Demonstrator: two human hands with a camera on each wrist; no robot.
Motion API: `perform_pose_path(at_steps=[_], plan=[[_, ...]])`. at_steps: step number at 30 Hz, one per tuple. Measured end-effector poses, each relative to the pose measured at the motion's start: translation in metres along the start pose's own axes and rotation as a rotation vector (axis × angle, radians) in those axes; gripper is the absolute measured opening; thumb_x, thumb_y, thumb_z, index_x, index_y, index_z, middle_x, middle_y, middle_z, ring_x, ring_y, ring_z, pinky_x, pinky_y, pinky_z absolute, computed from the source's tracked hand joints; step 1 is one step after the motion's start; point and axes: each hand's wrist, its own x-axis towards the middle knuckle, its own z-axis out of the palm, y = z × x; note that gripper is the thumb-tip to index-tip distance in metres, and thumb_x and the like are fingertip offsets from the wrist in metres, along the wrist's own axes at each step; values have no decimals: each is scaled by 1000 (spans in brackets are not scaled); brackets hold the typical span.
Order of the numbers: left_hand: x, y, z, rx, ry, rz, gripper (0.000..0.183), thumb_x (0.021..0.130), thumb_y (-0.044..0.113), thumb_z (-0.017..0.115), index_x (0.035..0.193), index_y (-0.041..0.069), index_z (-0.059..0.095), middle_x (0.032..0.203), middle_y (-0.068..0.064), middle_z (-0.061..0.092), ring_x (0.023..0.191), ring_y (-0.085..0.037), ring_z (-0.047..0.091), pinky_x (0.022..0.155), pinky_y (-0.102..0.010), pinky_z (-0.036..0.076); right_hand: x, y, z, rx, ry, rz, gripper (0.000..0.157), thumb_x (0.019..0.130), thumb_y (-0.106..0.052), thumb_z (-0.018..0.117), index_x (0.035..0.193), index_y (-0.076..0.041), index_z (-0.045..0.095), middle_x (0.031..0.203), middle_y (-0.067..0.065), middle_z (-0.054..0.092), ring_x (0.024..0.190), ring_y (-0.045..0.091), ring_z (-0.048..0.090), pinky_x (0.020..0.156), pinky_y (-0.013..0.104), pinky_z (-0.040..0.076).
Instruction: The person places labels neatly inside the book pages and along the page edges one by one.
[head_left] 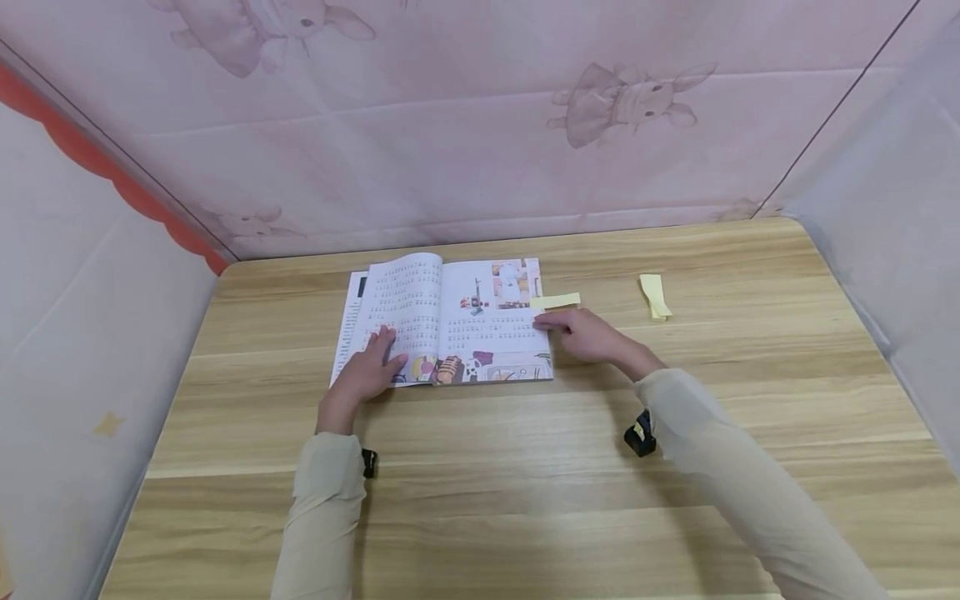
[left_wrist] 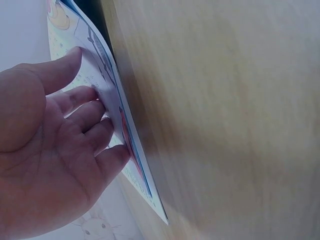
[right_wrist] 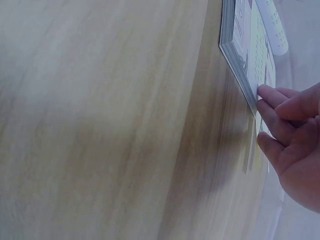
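An illustrated book (head_left: 487,337) lies spread on the wooden table, its left page bowed up near the spine. My left hand (head_left: 369,367) rests on the lower part of that left page; in the left wrist view its fingertips touch the paper, thumb apart. On the other side, my right hand (head_left: 588,335) touches the right page's outer edge with an extended index finger. Just above this finger a yellow sticky note strip (head_left: 557,301) sticks out past the page edge. In the right wrist view, the right fingertips (right_wrist: 263,92) meet the page beside the book's thick edge.
More yellow sticky strips (head_left: 654,297) lie on the table to the right of the book. A pink curtain with rabbit prints (head_left: 480,125) hangs behind the table's back edge. Black wrist cameras (head_left: 641,435) sit at both cuffs.
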Motion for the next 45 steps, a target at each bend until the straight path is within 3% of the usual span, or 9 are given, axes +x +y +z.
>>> perform_pose_path(at_steps=[2, 7, 12, 18, 24, 31, 35, 41, 45], plan=[[0, 0, 0, 1, -1, 1, 61, 98, 33, 36, 147, 6, 10, 152, -13, -1, 137, -33, 0, 109, -50, 9, -1, 0, -1, 8, -6, 7, 49, 78, 14, 39, 124, 5, 53, 124, 16, 55, 122, 30, 44, 93, 37, 41], [0, 1, 0, 8, -5, -1, 61, 99, 32, 35, 146, 5, 10, 151, -14, -1, 137, -34, 1, 109, -50, 9, -2, 2, -5, 26, -20, 29, 50, 78, 14, 38, 126, 7, 49, 123, 15, 56, 121, 31, 45, 89, 34, 43], [0, 0, 0, 11, -5, 1, 61, 99, 32, 35, 146, 4, 10, 151, -15, 0, 137, -35, 1, 109, -51, 9, -3, 6, -8, 63, -20, 50, 51, 78, 14, 39, 128, 8, 45, 120, 15, 58, 114, 29, 52, 66, 26, 45], [0, 1, -1, 6, -7, 2, 61, 99, 32, 35, 146, 4, 10, 151, -15, -1, 137, -35, 0, 108, -51, 8, -6, 7, -18, 103, 59, 45, 39, 85, 10, 40, 122, 8, 52, 112, 16, 63, 108, 30, 56, 81, 34, 47], [-2, 2, -2, 9, -6, 6, 60, 99, 31, 35, 146, 3, 11, 151, -15, 0, 137, -34, 0, 109, -50, 9, -11, 12, -32, 125, 109, 65, 35, 88, 7, 40, 122, 10, 52, 110, 19, 63, 105, 31, 58, 70, 30, 46], [-2, 3, -2, 8, -9, 14, 59, 99, 30, 35, 146, 2, 12, 151, -15, 0, 137, -34, 0, 109, -50, 9, -23, 20, -55, 169, 179, 98, 29, 91, 1, 47, 117, 12, 54, 108, 25, 61, 101, 34, 59, 85, 41, 49], [-1, 3, -2, 8, -7, 13, 59, 99, 30, 36, 146, 3, 12, 151, -15, 0, 137, -34, 0, 109, -50, 9, -33, 26, -71, 128, 221, 129, 28, 91, -3, 51, 116, 10, 56, 108, 25, 61, 99, 33, 60, 84, 42, 49], [-2, 3, -2, 6, -8, 6, 60, 99, 31, 36, 146, 4, 12, 151, -14, 0, 137, -33, 0, 109, -50, 9, -48, 41, -88, 89, 291, 205, 26, 91, -8, 53, 112, 5, 60, 104, 21, 63, 91, 30, 60, 72, 31, 48], [-2, 2, -2, 8, -7, 8, 60, 99, 31, 36, 146, 4, 12, 151, -15, 0, 137, -33, 1, 109, -50, 9, -56, 54, -91, 87, 337, 234, 25, 90, -10, 55, 107, 7, 61, 100, 21, 64, 79, 14, 59, 63, 21, 46]])
